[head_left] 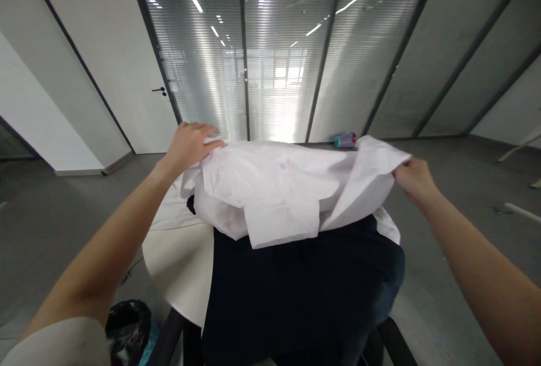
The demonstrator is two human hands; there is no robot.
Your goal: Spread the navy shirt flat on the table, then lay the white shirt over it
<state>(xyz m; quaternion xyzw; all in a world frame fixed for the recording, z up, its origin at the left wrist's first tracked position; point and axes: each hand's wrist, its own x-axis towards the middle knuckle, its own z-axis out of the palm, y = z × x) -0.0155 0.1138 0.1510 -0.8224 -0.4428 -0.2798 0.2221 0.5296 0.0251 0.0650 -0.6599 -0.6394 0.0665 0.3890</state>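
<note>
A white button-up shirt [283,185] is stretched between my two hands over a round table [177,264]. My left hand [192,143] grips its upper left edge, thumb and fingers closing on the cloth. At the far right, my right hand [416,180] is closed around a corner of the shirt, pulling it out taut. A button shows near the middle, and a cuff-like flap hangs toward me. Beneath lies a dark navy garment [296,292], draped over the table's near edge. More white cloth [173,208] rests on the table at the left, partly hidden.
A bin with a black liner [129,326] stands on the floor at lower left. Beyond the table, a purple and blue cylindrical object [345,140] lies near the glass partition [279,56]. A white door [114,44] is at the left. Pale furniture legs [522,211] show at right.
</note>
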